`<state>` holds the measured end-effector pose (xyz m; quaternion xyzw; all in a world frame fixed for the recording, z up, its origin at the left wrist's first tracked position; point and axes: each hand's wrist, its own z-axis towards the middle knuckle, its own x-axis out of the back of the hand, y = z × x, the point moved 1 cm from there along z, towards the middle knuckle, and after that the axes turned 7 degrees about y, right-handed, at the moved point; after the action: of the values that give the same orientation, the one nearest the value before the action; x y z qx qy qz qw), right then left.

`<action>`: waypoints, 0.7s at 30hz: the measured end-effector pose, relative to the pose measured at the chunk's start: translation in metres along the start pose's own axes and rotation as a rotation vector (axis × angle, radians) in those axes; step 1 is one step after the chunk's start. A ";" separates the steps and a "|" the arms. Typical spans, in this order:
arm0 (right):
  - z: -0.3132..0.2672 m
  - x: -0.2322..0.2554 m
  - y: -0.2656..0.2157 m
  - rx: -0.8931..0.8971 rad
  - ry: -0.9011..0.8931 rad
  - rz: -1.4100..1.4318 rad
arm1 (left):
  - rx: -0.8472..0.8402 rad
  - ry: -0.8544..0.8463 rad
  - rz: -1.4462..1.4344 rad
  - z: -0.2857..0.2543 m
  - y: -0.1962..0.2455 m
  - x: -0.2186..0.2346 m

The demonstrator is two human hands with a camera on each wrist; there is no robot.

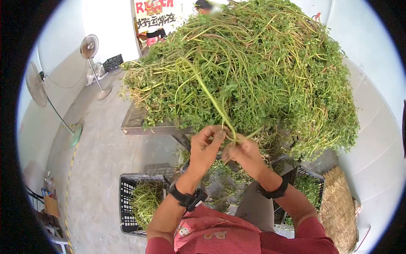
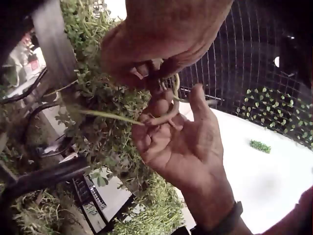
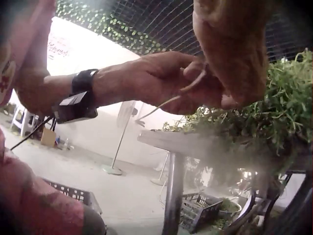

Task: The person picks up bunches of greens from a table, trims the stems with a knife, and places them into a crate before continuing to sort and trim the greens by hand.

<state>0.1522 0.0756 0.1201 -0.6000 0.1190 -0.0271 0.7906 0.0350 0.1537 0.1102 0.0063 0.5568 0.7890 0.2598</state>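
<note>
A long green stem (image 1: 210,96) with a few leaves arches up from between my two hands, in front of the big heap of leafy greens (image 1: 262,72). My left hand (image 1: 206,149) pinches it between thumb and fingertips. Close beside it, my right hand (image 1: 247,157), slightly blurred, has its fingers curled on the lower part of the same stem. In the left wrist view the stem (image 2: 170,115) bends across the right hand's fingers (image 2: 151,139), with the thumb held apart. The right wrist view shows a thin end of the stem (image 3: 168,103) hanging out below the left hand (image 3: 166,73).
The heap covers a table (image 1: 141,122). A black crate (image 1: 127,203) holding stems stands low left, another crate (image 1: 322,182) with greens low right. A woven straw bundle (image 1: 338,207) leans beside it. Two fans (image 1: 89,46) stand left; a person (image 1: 204,6) is behind the heap.
</note>
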 end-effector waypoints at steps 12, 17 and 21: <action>0.009 0.020 0.009 -0.153 0.170 0.034 | 0.214 0.024 -0.017 -0.039 -0.010 0.015; 0.007 0.017 0.015 -0.036 0.130 -0.090 | 0.288 0.109 -0.064 -0.057 -0.016 0.022; 0.001 0.025 0.019 -0.111 0.058 -0.164 | 0.503 0.101 -0.078 -0.072 -0.012 0.024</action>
<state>0.1745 0.0770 0.0983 -0.6497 0.0936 -0.1027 0.7474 -0.0027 0.1037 0.0651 0.0098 0.7477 0.6143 0.2521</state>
